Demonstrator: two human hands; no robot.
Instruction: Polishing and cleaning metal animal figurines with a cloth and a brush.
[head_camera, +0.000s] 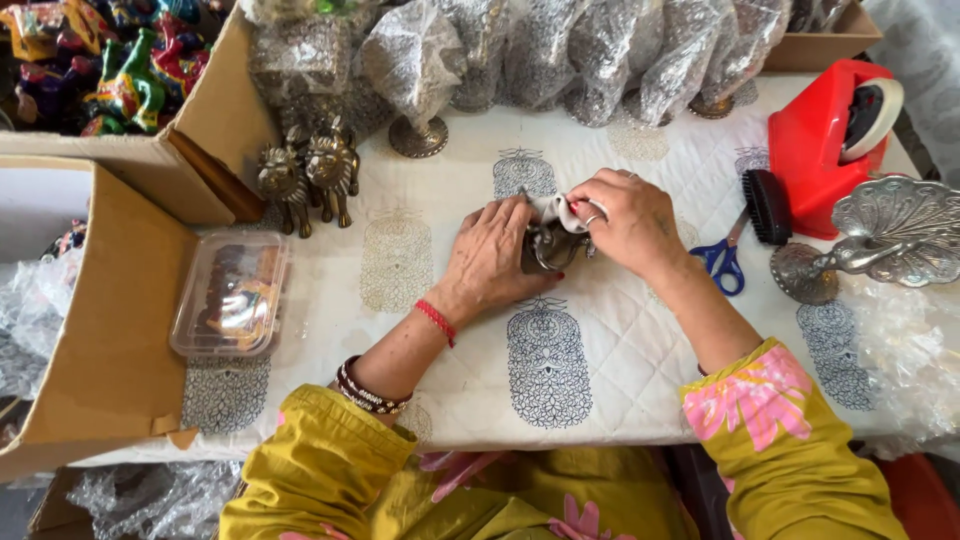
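My left hand (492, 255) grips a small dark brass figurine (550, 247) at the middle of the white printed tablecloth (600, 350). My right hand (630, 222) presses a pale cloth (562, 211) against the top of the figurine; a ring shows on one finger. Both hands touch the figurine, which is mostly hidden between them. Red thread and beaded bracelets sit on my left wrist.
Two brass lion figurines (310, 175) stand at the left. A clear plastic tub (230, 295) lies by a cardboard box (120, 320). Bubble-wrapped pieces (600, 50) line the back. Blue scissors (722, 258), a black brush (768, 206), a red tape dispenser (825, 140) and a silver peacock stand (880, 240) sit right.
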